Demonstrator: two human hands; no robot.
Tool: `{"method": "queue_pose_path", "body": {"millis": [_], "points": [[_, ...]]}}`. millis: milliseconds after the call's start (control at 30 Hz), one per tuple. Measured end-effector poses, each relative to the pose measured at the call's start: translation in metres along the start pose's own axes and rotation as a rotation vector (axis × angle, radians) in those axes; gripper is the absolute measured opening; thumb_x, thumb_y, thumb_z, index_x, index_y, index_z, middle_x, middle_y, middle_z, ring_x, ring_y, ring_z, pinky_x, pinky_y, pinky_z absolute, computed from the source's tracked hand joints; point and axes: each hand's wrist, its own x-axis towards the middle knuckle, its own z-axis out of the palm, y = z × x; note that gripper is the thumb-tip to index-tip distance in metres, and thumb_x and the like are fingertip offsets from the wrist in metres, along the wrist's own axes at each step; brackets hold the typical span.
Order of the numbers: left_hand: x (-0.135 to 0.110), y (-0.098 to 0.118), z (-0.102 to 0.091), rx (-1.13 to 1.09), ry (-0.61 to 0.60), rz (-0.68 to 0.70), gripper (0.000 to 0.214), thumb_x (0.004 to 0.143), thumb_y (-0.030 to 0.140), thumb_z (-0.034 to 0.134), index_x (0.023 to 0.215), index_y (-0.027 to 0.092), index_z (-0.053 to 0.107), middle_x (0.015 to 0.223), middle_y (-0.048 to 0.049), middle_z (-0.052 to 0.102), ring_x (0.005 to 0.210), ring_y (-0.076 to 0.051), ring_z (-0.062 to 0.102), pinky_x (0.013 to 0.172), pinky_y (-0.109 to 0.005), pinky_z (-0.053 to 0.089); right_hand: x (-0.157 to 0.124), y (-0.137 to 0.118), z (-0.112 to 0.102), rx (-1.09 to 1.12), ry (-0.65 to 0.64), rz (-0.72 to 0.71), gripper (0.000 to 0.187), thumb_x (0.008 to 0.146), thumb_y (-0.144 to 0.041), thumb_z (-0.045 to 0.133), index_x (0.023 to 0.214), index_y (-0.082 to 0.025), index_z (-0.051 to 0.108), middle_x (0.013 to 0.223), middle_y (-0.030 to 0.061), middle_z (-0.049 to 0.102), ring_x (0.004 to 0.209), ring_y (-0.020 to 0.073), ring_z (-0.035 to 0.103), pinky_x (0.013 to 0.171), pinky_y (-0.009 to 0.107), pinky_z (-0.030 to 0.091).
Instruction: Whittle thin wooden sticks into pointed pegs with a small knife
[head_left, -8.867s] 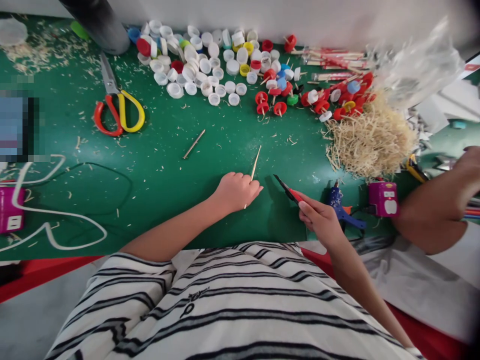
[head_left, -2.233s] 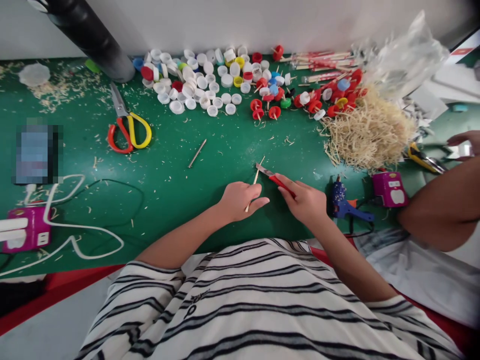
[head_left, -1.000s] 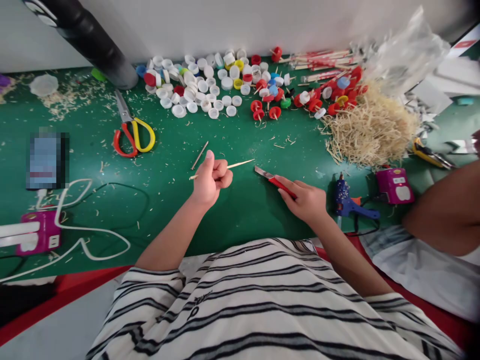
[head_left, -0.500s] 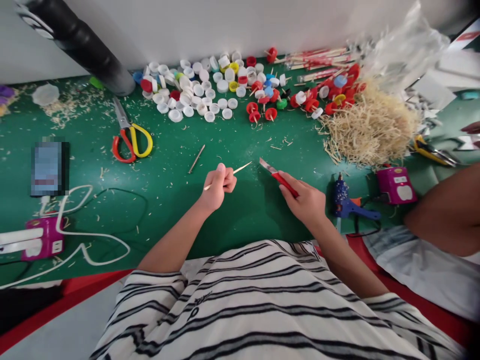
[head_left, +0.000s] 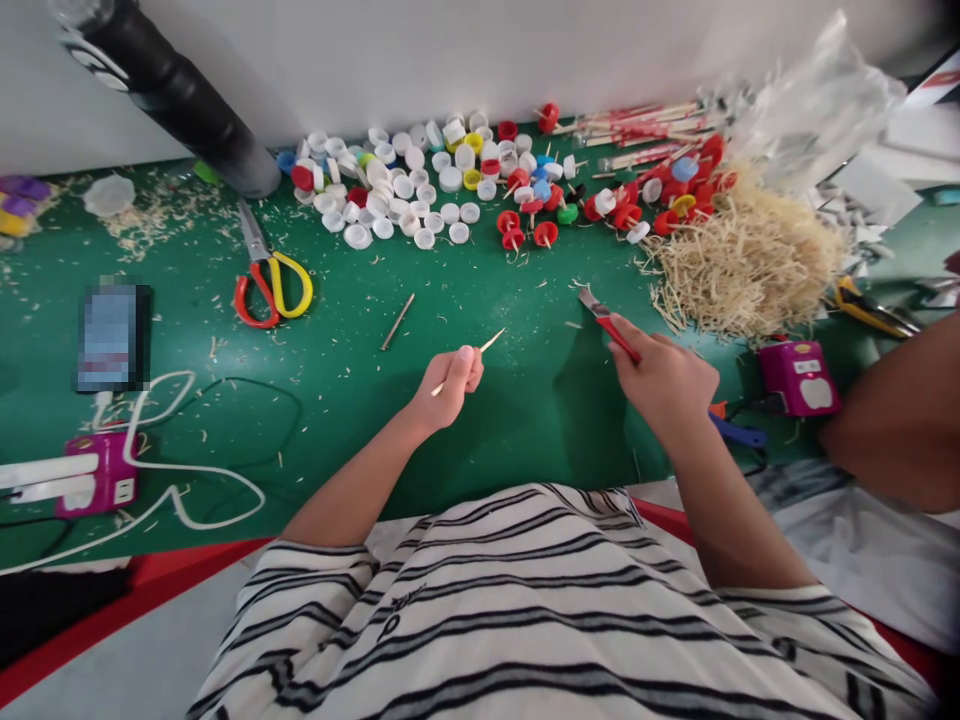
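Observation:
My left hand (head_left: 450, 383) is closed round a thin wooden stick (head_left: 491, 343) whose pointed tip sticks out up and to the right. My right hand (head_left: 664, 380) grips a red-handled utility knife (head_left: 604, 318), blade pointing up-left, well clear of the stick. Both hands hover over the green table (head_left: 337, 420). Another loose stick (head_left: 397, 322) lies on the table to the upper left of my left hand.
Red and yellow scissors (head_left: 271, 286), a heap of bottle caps (head_left: 397, 185), caps on sticks (head_left: 525, 228), a pile of wood shavings (head_left: 742, 265), a purple power strip (head_left: 795, 378), a blue glue gun (head_left: 739, 433), a phone (head_left: 111, 335). Another person's arm (head_left: 892, 420) is at right.
My right hand with the knife has moved right, away from the stick. My left hand has shifted slightly down and right, still holding the stick, which tilted from lying across to pointing up-right.

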Motion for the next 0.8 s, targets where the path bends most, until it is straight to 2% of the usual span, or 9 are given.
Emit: {"method": "queue_pose_path", "body": {"millis": [100,167,300,333,467,567,667,733,800], "points": [[-0.001,0.004,-0.001,0.165,-0.012,0.013,0.053,0.103,0.060,0.036,0.067,0.021,0.038,0.060,0.0046,0.036,0.056,-0.009,0.034,0.057,-0.029,0.027,0.002,0.004,-0.008,0.036,-0.057,0.054,0.048,0.099,-0.050,0.054,0.143,-0.038,0.067,0.099,0.0081,0.077,0.080,0.0239,0.066,0.056,0.032,0.024],[-0.001,0.009,0.000,0.316,-0.031,0.009,0.045,0.102,0.055,0.045,0.073,0.021,0.042,0.063,0.0054,0.040,0.057,-0.009,0.038,0.058,-0.027,0.030,0.000,0.004,-0.012,0.066,-0.096,0.070,0.048,0.098,-0.050,0.054,0.143,-0.038,0.067,0.103,0.0068,0.078,0.084,0.0252,0.067,0.058,0.032,0.027],[-0.001,0.014,0.003,0.506,-0.108,-0.024,0.025,0.095,0.041,0.059,0.091,0.023,0.042,0.068,0.0083,0.043,0.058,-0.008,0.041,0.060,-0.025,0.034,-0.010,0.003,-0.014,0.144,-0.109,0.006,0.048,0.101,-0.049,0.047,0.143,-0.036,0.066,0.109,0.0070,0.076,0.093,0.0259,0.067,0.062,0.032,0.035],[-0.001,0.013,0.004,0.530,-0.141,-0.011,0.025,0.092,0.037,0.062,0.098,0.024,0.040,0.071,0.0084,0.043,0.060,-0.008,0.043,0.061,-0.025,0.035,-0.013,0.003,-0.014,0.156,-0.098,-0.025,0.048,0.102,-0.048,0.046,0.143,-0.035,0.067,0.109,0.0076,0.075,0.096,0.0261,0.067,0.064,0.031,0.037],[-0.002,0.011,0.005,0.593,-0.290,0.082,0.054,0.080,0.028,0.073,0.112,0.027,0.030,0.089,0.0054,0.047,0.067,-0.009,0.047,0.064,-0.026,0.038,-0.019,0.003,-0.015,0.149,-0.110,-0.094,0.049,0.103,-0.045,0.041,0.140,-0.031,0.068,0.108,0.0083,0.073,0.095,0.0255,0.066,0.065,0.032,0.039],[-0.003,0.011,0.004,0.603,-0.385,0.123,0.057,0.078,0.031,0.076,0.112,0.027,0.030,0.099,0.0018,0.049,0.070,-0.010,0.046,0.065,-0.028,0.040,-0.018,0.002,-0.017,0.160,-0.177,-0.075,0.052,0.104,-0.043,0.036,0.143,-0.025,0.066,0.114,0.0095,0.075,0.091,0.0252,0.068,0.065,0.033,0.042],[-0.003,0.012,0.002,0.520,-0.434,0.184,0.058,0.078,0.041,0.079,0.114,0.027,0.036,0.103,-0.0011,0.050,0.077,-0.013,0.047,0.071,-0.031,0.044,-0.016,-0.001,-0.018,0.211,-0.239,-0.103,0.054,0.105,-0.042,0.034,0.146,-0.022,0.062,0.126,0.0114,0.073,0.102,0.0277,0.070,0.074,0.034,0.046],[-0.003,0.012,0.002,0.457,-0.434,0.226,0.061,0.076,0.049,0.081,0.114,0.026,0.039,0.103,-0.0020,0.051,0.080,-0.014,0.047,0.074,-0.032,0.045,-0.016,-0.005,-0.019,0.198,-0.308,-0.126,0.053,0.104,-0.044,0.035,0.146,-0.022,0.061,0.123,0.0112,0.075,0.101,0.0287,0.070,0.074,0.034,0.046],[-0.004,0.012,0.002,0.398,-0.437,0.250,0.057,0.079,0.054,0.076,0.114,0.025,0.042,0.101,-0.0028,0.052,0.082,-0.015,0.048,0.074,-0.032,0.045,-0.015,-0.010,-0.019,0.145,-0.387,-0.125,0.053,0.104,-0.046,0.036,0.145,-0.023,0.060,0.110,0.0108,0.078,0.091,0.0290,0.071,0.069,0.034,0.043]]}}
